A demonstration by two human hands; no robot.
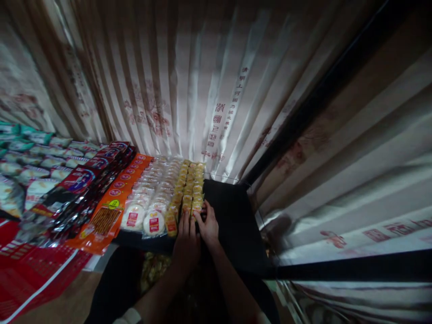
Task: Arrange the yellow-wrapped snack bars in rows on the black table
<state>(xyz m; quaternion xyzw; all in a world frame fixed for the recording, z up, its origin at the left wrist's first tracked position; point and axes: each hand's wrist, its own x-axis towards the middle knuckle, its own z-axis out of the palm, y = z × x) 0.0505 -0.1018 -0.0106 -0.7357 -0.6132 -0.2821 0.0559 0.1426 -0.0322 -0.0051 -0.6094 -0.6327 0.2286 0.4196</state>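
Note:
Several rows of small yellow-wrapped snack packets [198, 186] stand on the black table [231, 216]. At their near end, my left hand [186, 240] rests with its fingers stretched forward against the front packets. Close beside it, my right hand [208, 225] has its thumb on the front of the rightmost row and its fingers round the right side, gripping the end packet. To the left of the yellow rows stand rows of round white snacks in clear wrappers [155, 222] with red labels. My fingertips partly hide the front yellow packets.
Further left lie orange bags of stick-shaped snacks [106, 219], dark glossy bags [77, 180] and white bags [40, 191]. A red basket [43, 279] stands at lower left. Pleated printed curtains [189, 81] hang behind and to the right, with a dark frame bar [303, 110] across them.

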